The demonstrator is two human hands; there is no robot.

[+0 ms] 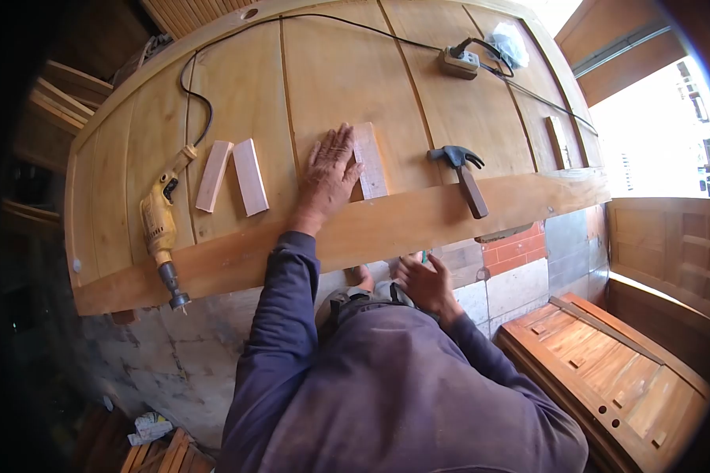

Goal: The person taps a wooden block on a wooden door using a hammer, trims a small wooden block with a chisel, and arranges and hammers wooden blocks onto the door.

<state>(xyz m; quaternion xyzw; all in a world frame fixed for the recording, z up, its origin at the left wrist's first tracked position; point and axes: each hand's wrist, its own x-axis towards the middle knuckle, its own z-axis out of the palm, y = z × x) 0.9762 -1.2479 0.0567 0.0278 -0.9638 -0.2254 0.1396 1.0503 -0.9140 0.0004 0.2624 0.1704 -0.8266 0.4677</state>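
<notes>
My left hand [329, 177] lies flat on the wooden panel [355, 71], fingers stretched out, its thumb side against a short pale wood block [371, 162]. Two more pale blocks, one [214, 176] and another [249, 176], lie to its left. My right hand [426, 282] hangs below the panel's front edge, near my waist, with its fingers partly curled; a bit of something green shows by its fingertips. A claw hammer [465, 177] rests on the panel to the right of the block, its handle over the front rail.
A yellow power drill [162, 221] lies at the left, its bit past the panel's edge. A black cable runs to a socket box [459, 63] beside a clear plastic bag [509, 45]. A wood strip [558, 142] lies at the right. Wooden doors [607, 378] are stacked at lower right.
</notes>
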